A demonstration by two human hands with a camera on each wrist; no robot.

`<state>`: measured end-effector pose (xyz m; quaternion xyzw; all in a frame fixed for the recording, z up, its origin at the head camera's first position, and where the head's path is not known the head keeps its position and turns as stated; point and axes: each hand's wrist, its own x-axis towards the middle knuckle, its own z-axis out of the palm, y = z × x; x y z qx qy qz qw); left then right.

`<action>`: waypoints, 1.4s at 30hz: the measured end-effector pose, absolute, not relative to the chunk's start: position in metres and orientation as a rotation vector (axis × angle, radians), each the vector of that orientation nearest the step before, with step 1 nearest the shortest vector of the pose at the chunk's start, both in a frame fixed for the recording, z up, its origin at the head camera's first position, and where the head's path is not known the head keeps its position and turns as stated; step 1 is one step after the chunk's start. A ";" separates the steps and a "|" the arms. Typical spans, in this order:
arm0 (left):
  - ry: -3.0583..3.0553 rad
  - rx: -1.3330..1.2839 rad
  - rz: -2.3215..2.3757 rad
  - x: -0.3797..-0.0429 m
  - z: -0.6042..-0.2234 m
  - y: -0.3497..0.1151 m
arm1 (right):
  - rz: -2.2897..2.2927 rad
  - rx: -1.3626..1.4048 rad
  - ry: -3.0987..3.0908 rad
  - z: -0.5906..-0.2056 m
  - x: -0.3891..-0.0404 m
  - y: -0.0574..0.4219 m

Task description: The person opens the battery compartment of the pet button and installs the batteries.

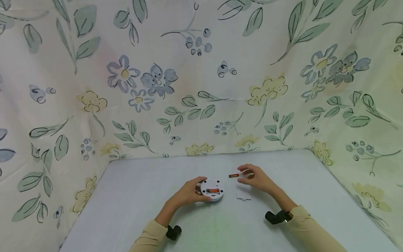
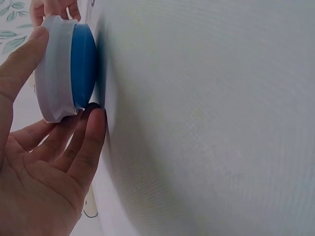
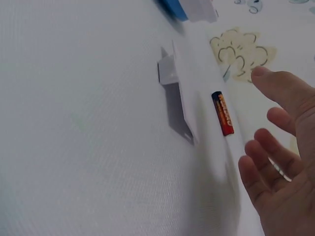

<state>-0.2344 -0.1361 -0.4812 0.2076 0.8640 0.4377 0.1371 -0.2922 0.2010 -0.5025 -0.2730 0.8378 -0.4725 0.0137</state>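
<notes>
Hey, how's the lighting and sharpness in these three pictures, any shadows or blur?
Head view: soft light, the white cover nearly blending into the pale table, the loose battery too small for its print to be read; left wrist view: a soft shadow on the table beside the round device; right wrist view: a darker shadow beside the white cover, the battery's lettering slightly blurred.

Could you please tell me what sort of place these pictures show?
Probably an indoor space arranged for recording tabletop work, though I cannot be sure. Signs are the pale tabletop, the floral cloth surrounding its back and sides, and black devices at both wrists.
</notes>
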 end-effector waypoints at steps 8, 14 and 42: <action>2.498 0.606 1.275 -0.233 -0.481 -0.137 | -1.305 -0.767 2.815 -0.505 -0.299 0.193; 2.496 0.602 1.272 -0.233 -0.482 -0.136 | -1.241 -0.697 2.864 -0.510 -0.306 0.186; 2.502 0.601 1.269 -0.235 -0.484 -0.137 | -1.232 -0.739 2.806 -0.509 -0.310 0.184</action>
